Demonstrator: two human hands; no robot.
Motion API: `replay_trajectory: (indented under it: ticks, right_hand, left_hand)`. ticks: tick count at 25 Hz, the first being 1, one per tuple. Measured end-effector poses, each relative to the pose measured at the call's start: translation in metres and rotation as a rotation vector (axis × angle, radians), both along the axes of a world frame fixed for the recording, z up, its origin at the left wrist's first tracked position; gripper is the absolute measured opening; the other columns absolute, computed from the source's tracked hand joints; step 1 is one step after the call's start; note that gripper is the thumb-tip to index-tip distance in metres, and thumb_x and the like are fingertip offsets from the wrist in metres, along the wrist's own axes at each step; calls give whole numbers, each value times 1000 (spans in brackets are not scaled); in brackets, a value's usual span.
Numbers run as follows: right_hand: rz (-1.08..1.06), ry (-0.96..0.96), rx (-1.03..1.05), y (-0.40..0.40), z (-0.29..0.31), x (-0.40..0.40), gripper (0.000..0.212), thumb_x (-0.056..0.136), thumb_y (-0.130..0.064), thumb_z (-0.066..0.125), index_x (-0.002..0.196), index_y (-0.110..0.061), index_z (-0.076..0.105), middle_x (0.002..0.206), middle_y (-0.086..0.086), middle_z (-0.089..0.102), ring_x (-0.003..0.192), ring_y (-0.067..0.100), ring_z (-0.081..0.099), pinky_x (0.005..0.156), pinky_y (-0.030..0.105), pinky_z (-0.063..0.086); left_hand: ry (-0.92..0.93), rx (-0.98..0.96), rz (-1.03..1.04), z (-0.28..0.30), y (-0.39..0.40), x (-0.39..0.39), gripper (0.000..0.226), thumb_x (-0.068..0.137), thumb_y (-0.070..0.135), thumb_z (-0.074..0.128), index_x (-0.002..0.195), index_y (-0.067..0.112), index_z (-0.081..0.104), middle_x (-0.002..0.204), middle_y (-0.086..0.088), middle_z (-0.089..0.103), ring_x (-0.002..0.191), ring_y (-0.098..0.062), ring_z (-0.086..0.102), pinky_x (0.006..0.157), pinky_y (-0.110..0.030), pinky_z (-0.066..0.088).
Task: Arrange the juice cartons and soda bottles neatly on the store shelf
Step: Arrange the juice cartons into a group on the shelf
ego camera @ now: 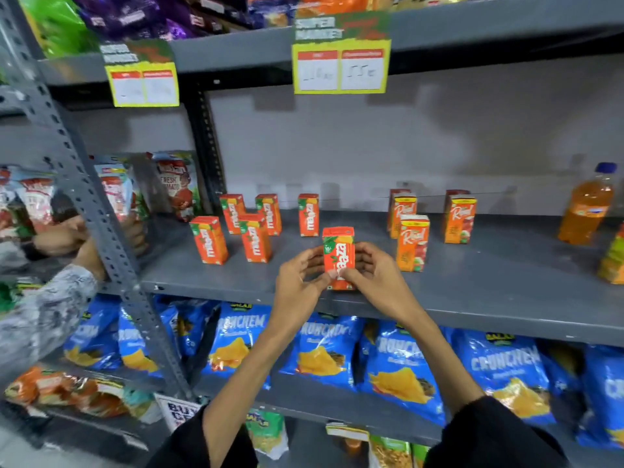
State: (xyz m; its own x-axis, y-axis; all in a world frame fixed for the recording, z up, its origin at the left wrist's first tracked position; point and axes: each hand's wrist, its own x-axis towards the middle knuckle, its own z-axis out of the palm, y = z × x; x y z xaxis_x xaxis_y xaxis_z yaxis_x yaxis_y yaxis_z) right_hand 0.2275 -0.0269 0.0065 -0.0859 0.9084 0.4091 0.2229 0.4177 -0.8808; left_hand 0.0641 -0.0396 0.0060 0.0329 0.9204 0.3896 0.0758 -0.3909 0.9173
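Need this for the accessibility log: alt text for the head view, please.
Both hands, left hand and right hand, hold an upright Maaza juice carton at the front edge of a grey store shelf. More Maaza cartons stand behind to the left, Real cartons to the right, and an orange soda bottle far right.

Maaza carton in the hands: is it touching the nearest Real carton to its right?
Apart. The head view shows the right hand and grey shelf between the held Maaza carton and the front Real carton.
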Motion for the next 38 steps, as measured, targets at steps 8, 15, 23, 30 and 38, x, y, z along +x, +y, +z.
replay_trajectory:
  ticks: [8, 15, 23, 30, 38]
  right_hand:
    - [-67, -64, -45, 65, -12, -70, 37, 85, -7, 73, 118, -7, 57, 107, 6, 71, 102, 22, 70, 89, 30, 58]
    - [-102, -113, -80, 90, -13, -75, 44, 91, -13, 68, 130, -6, 50, 127, 13, 67, 115, 21, 66, 102, 45, 53]
    - [-98, -160, -112, 85, -10, -74, 62, 93, -16, 64, 146, -7, 32, 134, 13, 63, 122, 23, 62, 104, 37, 50]
    - [-190, -123, 14, 15, -13, -18, 57, 95, -14, 62, 146, -22, 39, 116, 0, 66, 104, 7, 67, 93, 19, 53]
    - [-758, -209, 312, -51, -10, 175, 31, 90, -4, 59, 120, -14, 57, 102, 1, 63, 92, 13, 63, 89, 33, 53]
  left_hand:
    - [101, -46, 47, -6, 72, -53, 39, 88, -10, 66, 125, -1, 62, 115, -17, 73, 91, -3, 72, 80, -11, 56]
    - [165, -46, 77, -7, 105, -53, 41, 89, -7, 66, 129, 0, 59, 122, -16, 72, 113, -24, 69, 83, -13, 55]
    - [186, -48, 94, -11, 103, -52, 40, 93, -5, 62, 132, 2, 58, 128, -13, 70, 119, -21, 67, 81, -5, 51]
    - [-44, 110, 445, -26, 21, -14, 20, 93, 16, 69, 113, 16, 64, 104, 2, 71, 91, -7, 66, 84, -25, 56]
    - [-138, 84, 91, -22, -41, 180, 13, 94, 15, 68, 92, 27, 65, 86, -1, 73, 83, -23, 71, 75, -29, 56]
